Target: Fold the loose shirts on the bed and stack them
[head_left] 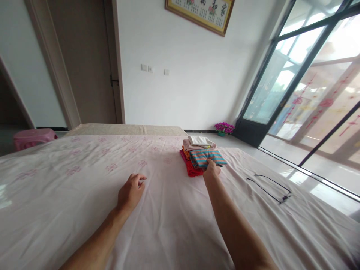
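Over the near side of the folded clothes stack [188,146], the right hand [213,170] pinches the striped folded cloth [206,156], best handled level; left of the stack, the left hand's [131,191] empty fingers curl loosely.

Large black characters 家 [224,10] and 和 [215,6] on the framed wall hanging [200,15], smaller script [216,20] illegible.

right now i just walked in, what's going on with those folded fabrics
A person's right grip holds a folded teal-and-orange striped cloth at the near side of a stack of folded fabrics. A white folded cloth tops the stack. The left grip holds nothing, fingers bent, over the floral sheet. Dark-framed glasses lie off to the right.
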A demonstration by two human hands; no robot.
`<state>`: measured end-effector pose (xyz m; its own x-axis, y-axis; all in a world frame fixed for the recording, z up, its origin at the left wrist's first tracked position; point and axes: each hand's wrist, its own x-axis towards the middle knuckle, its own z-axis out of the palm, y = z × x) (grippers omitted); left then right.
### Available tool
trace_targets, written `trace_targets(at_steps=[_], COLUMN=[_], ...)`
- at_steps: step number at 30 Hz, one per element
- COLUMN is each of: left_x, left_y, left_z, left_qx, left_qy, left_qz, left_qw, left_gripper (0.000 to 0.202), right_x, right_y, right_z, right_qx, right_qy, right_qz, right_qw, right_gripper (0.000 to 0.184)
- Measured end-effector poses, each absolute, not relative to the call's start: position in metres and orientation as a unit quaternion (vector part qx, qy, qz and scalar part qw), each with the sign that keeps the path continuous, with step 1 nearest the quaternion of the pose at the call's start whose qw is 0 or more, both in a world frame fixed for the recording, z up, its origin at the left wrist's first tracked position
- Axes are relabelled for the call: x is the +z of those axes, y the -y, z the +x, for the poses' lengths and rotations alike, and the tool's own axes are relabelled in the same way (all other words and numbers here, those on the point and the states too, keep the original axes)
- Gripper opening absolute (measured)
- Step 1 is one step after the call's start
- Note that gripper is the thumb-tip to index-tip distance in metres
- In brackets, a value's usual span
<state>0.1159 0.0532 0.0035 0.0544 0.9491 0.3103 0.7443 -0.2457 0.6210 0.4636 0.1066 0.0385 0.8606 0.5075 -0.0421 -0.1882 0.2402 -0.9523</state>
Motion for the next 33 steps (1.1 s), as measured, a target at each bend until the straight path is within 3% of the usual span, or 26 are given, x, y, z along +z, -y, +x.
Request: trace_targets(at_steps=[6, 12, 23, 28, 33], left_x=[0.002, -0.001, 0.003, 0.001, -0.001], left_y=[-0.054, -0.056, -0.054, -0.054, -0.054], left_z=[0.116, 0.115, 0.116, 0.116, 0.116], left_qx=[0.332, 0.317, 0.3, 0.301, 0.298], left_qy=[-0.593, -0.585, -0.583, -0.576, -0.575], left_qz=[0.718, 0.731, 0.743, 0.75, 0.754], left_qw=[0.152, 0.148, 0.136, 0.125, 0.111], left_gripper=[0.02, 0.019, 0.019, 0.018, 0.019], right_x=[0.032, 0.026, 0.019, 0.028, 0.025], right_y=[-0.097, -0.095, -0.096, -0.083, -0.045], right_z=[0.453, 0.447, 0.445, 0.447, 0.438], right_qx=[0.269, 0.278, 0.224, 0.284, 0.375], right_qy=[0.043, 0.067, 0.114, 0.137, 0.194], right_qz=[-0.565, -0.555, -0.582, -0.577, -0.598], right_qw=[0.779, 0.781, 0.774, 0.754, 0.681], right_gripper=[0.044, 0.033, 0.038, 0.03, 0.02])
